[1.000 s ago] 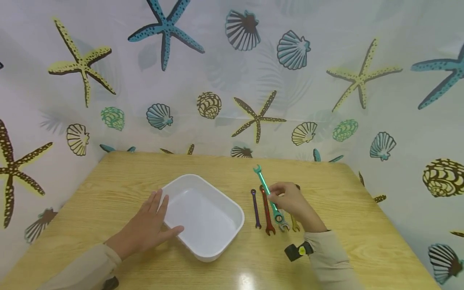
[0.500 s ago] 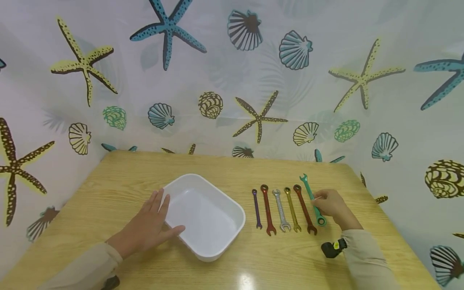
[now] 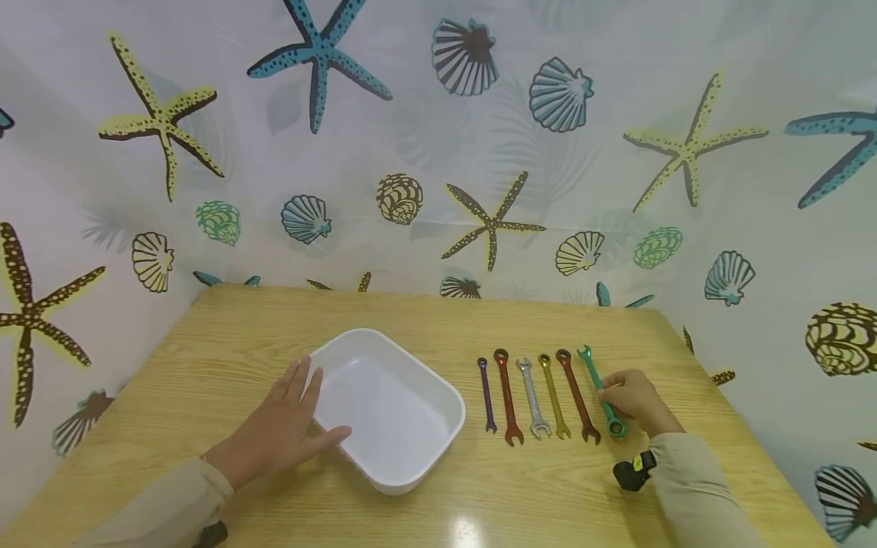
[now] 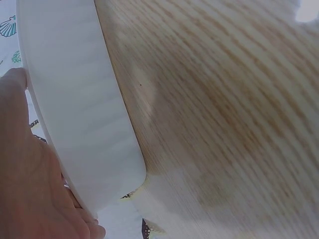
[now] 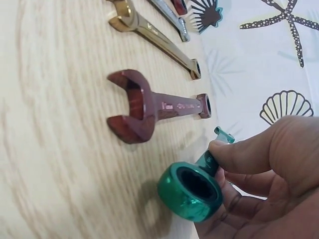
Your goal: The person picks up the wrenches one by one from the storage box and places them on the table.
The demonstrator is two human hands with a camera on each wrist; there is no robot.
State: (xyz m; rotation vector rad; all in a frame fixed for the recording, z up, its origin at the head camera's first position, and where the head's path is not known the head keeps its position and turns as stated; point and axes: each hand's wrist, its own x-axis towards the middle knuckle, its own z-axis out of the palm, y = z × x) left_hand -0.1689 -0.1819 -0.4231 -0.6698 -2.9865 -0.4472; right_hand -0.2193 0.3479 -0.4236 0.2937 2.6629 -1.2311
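Between thumb and fingers, my right hand (image 3: 632, 396) pinches a green combination wrench (image 5: 192, 191) at the right end of a row of wrenches. Its ring end points toward me, close over the table. Just left of it lies a dark red wrench (image 5: 174, 107), then a gold one (image 3: 555, 397), a silver one (image 3: 533, 399), a red one (image 3: 508, 396) and a small purple one (image 3: 487, 396). My left hand (image 3: 277, 422) rests, fingers spread and straight, on the left rim of a white plastic basin (image 3: 384, 411) with nothing inside.
The wooden table (image 3: 274, 320) runs back to a hanging cloth (image 3: 411, 152) printed with starfish and shells, which also encloses both sides. The basin stands left of the wrench row.
My right hand has carried the green wrench rightward from above the row, then lowered it beside the dark red wrench. The left hand and basin stay in place.
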